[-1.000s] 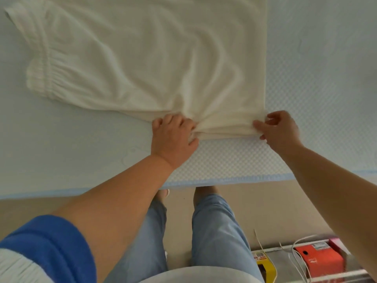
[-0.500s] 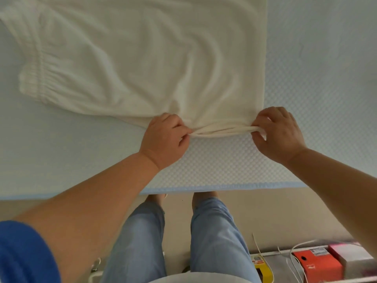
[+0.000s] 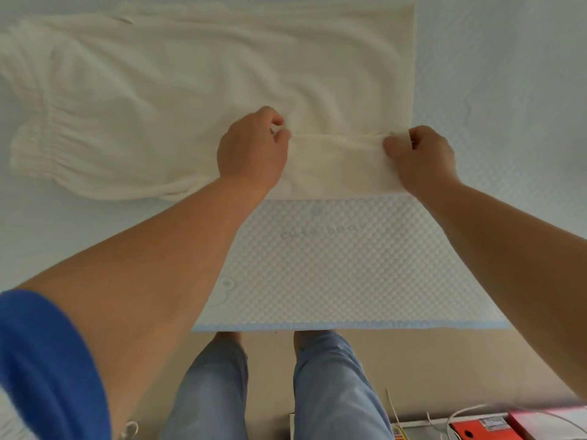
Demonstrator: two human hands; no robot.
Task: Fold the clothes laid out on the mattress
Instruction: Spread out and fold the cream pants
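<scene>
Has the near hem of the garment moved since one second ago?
Yes. Both hands carried the hem away from the mattress edge, over the garment.

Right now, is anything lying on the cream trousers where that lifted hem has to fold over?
Nothing visible. Both the left hand and right hand pinch the hem of the cream trousers; the fabric beyond is bare, only wrinkled.

Both hands [image 3: 333,154] gripping cream garment [image 3: 190,90]

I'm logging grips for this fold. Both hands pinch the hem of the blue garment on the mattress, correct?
Not quite: the head view shows the garment is cream, not blue. The left hand and right hand do pinch its hem on the mattress.
</scene>
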